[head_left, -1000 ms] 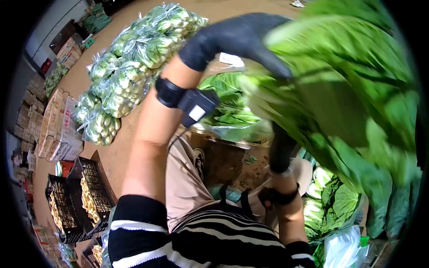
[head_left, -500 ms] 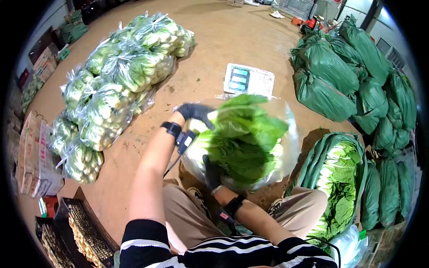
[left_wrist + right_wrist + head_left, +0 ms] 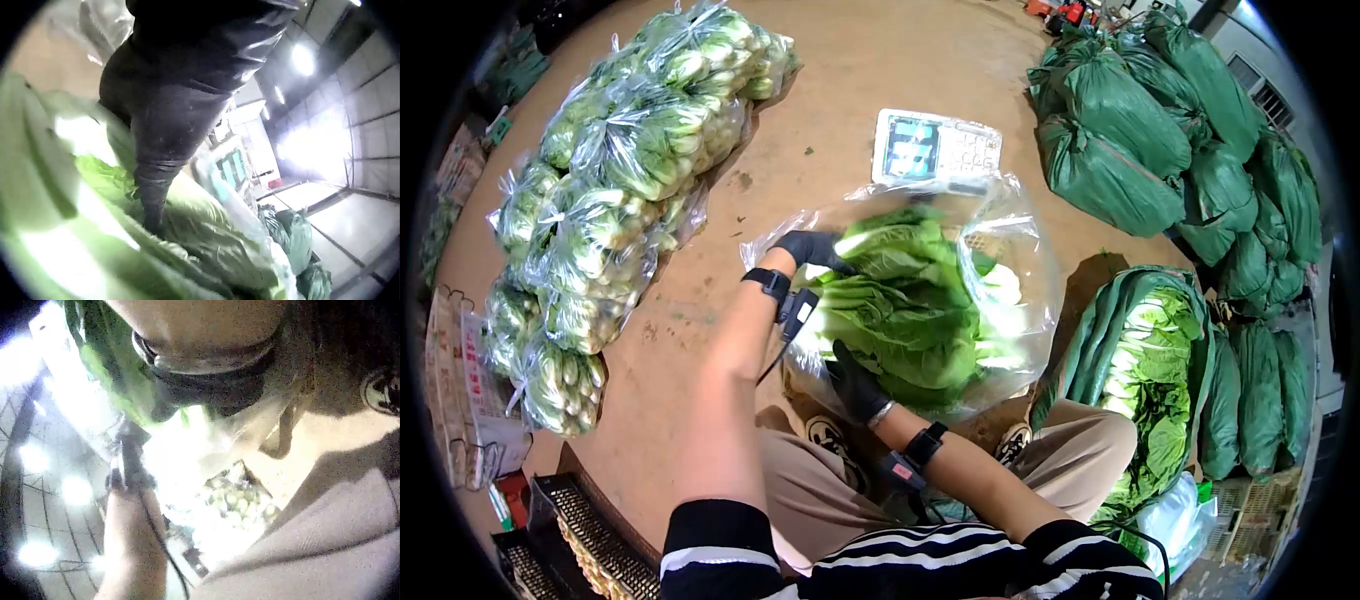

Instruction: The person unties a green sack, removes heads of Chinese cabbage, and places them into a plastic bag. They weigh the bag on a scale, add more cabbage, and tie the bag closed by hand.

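Note:
A bunch of leafy green cabbages (image 3: 900, 310) lies in a wide-mouthed clear plastic bag (image 3: 1040, 270) in front of me. My black-gloved left hand (image 3: 812, 248) grips its pale stem end from the left; in the left wrist view, a gloved finger (image 3: 156, 194) sinks between the stalks. On the near side, my gloved right hand (image 3: 860, 388) is against the leaves, thumb upward, other fingers hidden. More pale stems (image 3: 1002, 310) show inside the bag at right. A digital scale display (image 3: 940, 150) stands just beyond the bag.
Tied clear bags of vegetables (image 3: 620, 170) are heaped at left. Full green sacks (image 3: 1120, 140) are piled at far right. Nearer, an opened green sack (image 3: 1090, 350) bares more cabbages (image 3: 1150, 370). Dark crates (image 3: 590, 520) sit at lower left, my knees beside the bag.
Both hands have brought the cabbage bunch from close before the camera at upper right down into the clear bag. The head view has tilted and shifted, revealing the scale and green sacks.

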A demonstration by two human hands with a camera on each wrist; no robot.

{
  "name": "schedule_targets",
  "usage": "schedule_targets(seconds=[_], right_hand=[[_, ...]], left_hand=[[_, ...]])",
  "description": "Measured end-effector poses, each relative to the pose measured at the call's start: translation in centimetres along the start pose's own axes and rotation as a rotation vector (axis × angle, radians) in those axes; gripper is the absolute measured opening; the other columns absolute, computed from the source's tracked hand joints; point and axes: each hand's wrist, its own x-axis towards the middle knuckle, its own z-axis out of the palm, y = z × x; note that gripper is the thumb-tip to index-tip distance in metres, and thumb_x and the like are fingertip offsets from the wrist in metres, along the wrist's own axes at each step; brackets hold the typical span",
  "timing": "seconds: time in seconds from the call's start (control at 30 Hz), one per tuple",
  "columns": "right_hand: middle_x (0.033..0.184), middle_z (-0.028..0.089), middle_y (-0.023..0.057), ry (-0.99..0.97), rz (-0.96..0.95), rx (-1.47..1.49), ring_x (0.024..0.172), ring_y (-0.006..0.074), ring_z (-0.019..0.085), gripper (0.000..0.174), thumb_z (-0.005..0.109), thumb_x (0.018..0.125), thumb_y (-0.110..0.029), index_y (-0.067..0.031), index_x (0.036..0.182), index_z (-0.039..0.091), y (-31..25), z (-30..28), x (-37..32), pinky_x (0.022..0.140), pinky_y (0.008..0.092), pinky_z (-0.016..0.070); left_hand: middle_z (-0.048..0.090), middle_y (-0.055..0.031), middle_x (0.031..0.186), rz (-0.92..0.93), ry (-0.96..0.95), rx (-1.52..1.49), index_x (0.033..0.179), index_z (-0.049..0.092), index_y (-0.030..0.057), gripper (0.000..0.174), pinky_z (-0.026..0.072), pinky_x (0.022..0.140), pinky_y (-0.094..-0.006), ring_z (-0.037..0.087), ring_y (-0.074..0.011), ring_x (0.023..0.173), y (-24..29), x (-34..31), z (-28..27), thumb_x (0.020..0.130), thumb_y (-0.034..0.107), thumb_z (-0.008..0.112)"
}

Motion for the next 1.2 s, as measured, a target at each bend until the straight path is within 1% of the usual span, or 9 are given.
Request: schedule_targets(seconds=[0.17,0.27,0.43,0.53,0.6,0.67,0.8,1.03,1.2], right_hand=[[0.099,0.054,0.0092,0.144,-0.466,-0.731,0.087,0.0183,0.049,0.032,0.041,0.087,-0.018,-0.0003,0.113,0.045,0.0,1.4,-2.9,0.083,0.0282,0.0377],[0.101,0.054,0.0133,0.037,0.081,-0.938,0.092,0.0200,0.051,0.042,0.048,0.082,-0.033,0.0008,0.108,0.049,-3.9,3.8,-8.0,0.080,0.0308,0.0404],[0.118,0.042,0.0202,-0.126,-1.369,-2.006,0.107,0.0340,0.042,0.052,0.057,0.076,-0.023,-0.0070,0.122,0.037,-11.3,10.4,-6.0,0.087,0.0432,0.0342],[0.132,0.023,0.0187,0.104,-1.134,-2.401,0.121,0.0374,0.022,0.063,0.052,0.076,-0.039,-0.0133,0.128,0.028,-13.7,6.7,-1.0,0.095,0.0524,0.0179],[0.137,0.014,0.0130,0.228,-0.685,-2.566,0.124,0.0381,0.011,0.073,0.048,0.071,-0.055,-0.0195,0.130,0.024,-13.5,2.2,0.9,0.095,0.0582,0.0070],[0.138,0.010,0.0123,0.247,-0.581,-2.569,0.125,0.0383,0.009,0.078,0.048,0.069,-0.060,-0.0203,0.131,0.021,-13.1,3.1,-0.2,0.095,0.0590,0.0059],[0.138,0.005,0.0140,0.202,-0.539,-2.574,0.125,0.0379,0.004,0.091,0.055,0.062,-0.062,-0.0211,0.133,0.014,-13.6,4.0,-0.8,0.095,0.0589,0.0066],[0.137,0.003,0.0171,0.207,-0.220,-2.628,0.124,0.0423,0.005,0.109,0.068,0.045,-0.060,-0.0275,0.132,0.011,-13.1,6.2,-1.6,0.095,0.0593,0.0108],[0.138,0.003,0.0147,0.275,-0.212,-2.663,0.124,0.0411,0.007,0.106,0.064,0.046,-0.064,-0.0324,0.132,0.010,-12.9,3.2,-1.2,0.093,0.0612,0.0093]], left_hand=[[0.032,-0.0239,0.124,0.356,0.131,-0.309,0.129,0.020,0.0037,0.081,0.0308,0.093,-0.0358,0.034,-0.0332,0.114,2.7,-4.0,-1.8,0.068,0.034,0.063],[0.010,-0.0263,0.133,0.311,0.030,0.076,0.133,0.011,0.0081,0.086,0.0174,0.100,-0.0426,0.014,-0.0417,0.122,5.2,-6.0,0.9,0.070,0.043,0.060],[0.012,-0.0237,0.134,0.459,0.161,0.305,0.128,0.028,0.0104,0.077,0.0189,0.098,-0.0449,0.013,-0.0413,0.122,4.1,-4.1,4.8,0.069,0.051,0.057],[0.039,-0.0168,0.122,0.659,0.223,-0.021,0.116,0.044,0.0081,0.057,0.0262,0.096,-0.0376,0.036,-0.0315,0.113,5.0,-5.9,0.5,0.070,0.036,0.062],[0.050,-0.0139,0.113,0.256,0.083,-0.376,0.111,0.049,0.0047,0.047,0.0377,0.087,-0.0321,0.049,-0.0244,0.101,5.8,-9.5,-4.4,0.073,0.029,0.063],[0.058,-0.0158,0.096,-0.008,0.841,-0.233,0.103,0.054,0.0046,0.057,0.0449,0.076,-0.0309,0.057,-0.0251,0.084,2.0,-9.2,-5.0,0.065,0.046,0.065],[0.059,-0.0156,0.066,-0.519,-0.125,-0.131,0.076,0.059,-0.0035,0.068,0.0454,0.056,-0.0322,0.056,-0.0234,0.056,1.2,-11.0,-4.7,0.057,0.061,0.062],[0.048,0.0004,0.053,0.003,0.455,-2.444,0.086,0.052,-0.0006,0.026,0.0395,0.052,-0.0255,0.046,-0.0121,0.046,5.0,-13.9,-7.0,0.084,0.023,0.042],[0.036,0.0018,0.053,0.401,0.286,-2.368,0.114,0.031,-0.0094,0.065,0.0267,0.039,-0.0192,0.028,-0.0057,0.036,15.1,-20.1,-10.6,0.081,0.045,0.043]])
